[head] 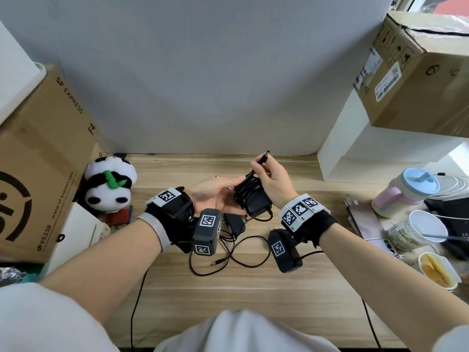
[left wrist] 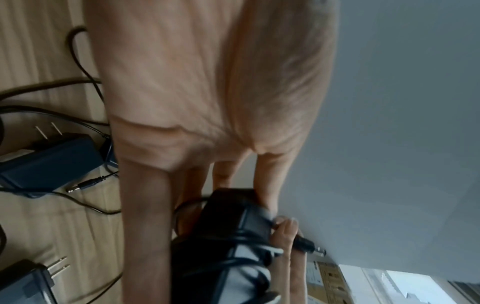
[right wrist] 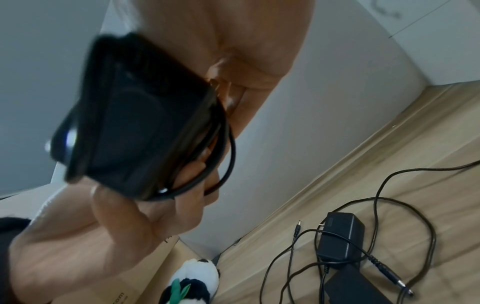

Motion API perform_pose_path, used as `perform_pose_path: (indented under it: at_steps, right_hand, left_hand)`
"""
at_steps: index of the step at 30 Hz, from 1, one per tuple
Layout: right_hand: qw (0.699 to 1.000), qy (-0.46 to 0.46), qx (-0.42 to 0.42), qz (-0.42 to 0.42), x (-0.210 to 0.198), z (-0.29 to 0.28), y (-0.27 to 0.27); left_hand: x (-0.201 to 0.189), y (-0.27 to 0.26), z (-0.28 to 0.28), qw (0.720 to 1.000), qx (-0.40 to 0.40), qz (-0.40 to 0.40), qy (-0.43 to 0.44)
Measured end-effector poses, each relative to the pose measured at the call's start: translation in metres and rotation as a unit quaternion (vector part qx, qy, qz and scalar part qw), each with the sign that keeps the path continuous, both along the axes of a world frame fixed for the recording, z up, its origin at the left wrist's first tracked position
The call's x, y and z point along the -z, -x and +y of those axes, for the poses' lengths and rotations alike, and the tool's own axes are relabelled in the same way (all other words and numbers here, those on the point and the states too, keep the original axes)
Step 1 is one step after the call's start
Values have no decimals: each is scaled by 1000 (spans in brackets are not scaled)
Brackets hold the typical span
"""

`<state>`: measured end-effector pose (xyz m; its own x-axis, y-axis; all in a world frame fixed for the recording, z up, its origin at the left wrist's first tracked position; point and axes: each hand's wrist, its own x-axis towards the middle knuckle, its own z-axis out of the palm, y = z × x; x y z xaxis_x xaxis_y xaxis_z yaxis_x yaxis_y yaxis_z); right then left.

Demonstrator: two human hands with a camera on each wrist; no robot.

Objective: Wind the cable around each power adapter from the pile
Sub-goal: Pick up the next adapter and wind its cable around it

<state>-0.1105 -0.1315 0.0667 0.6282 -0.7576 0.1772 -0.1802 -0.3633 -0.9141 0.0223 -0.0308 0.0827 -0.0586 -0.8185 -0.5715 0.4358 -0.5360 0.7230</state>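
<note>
Above the wood counter [head: 253, 288], the left hand [head: 213, 196] cradles the power adapter [head: 253, 199], fingers loosely curled under it; the right hand [head: 271, 179] fingers pinch the cable plug [head: 264, 156]. Letting go could unwind the loops.

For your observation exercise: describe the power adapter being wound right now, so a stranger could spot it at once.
Start at the wooden desk and find the two hands raised above its middle. The held adapter sits between the left hand and right hand. Unlike the adapters lying below with loose cables, its cable is coiled around it.
</note>
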Motion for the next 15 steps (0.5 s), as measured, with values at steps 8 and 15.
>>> perform_pose_path:
  at_steps: [8, 15]
  right_hand:
    - [999, 33, 41, 13, -13, -1, -3]
    - [967, -230, 26, -103, -23, 2, 4]
  left_hand:
    - [12, 8, -3, 996, -91, 5, -8]
    - [21, 2, -13, 956, -293, -2, 1]
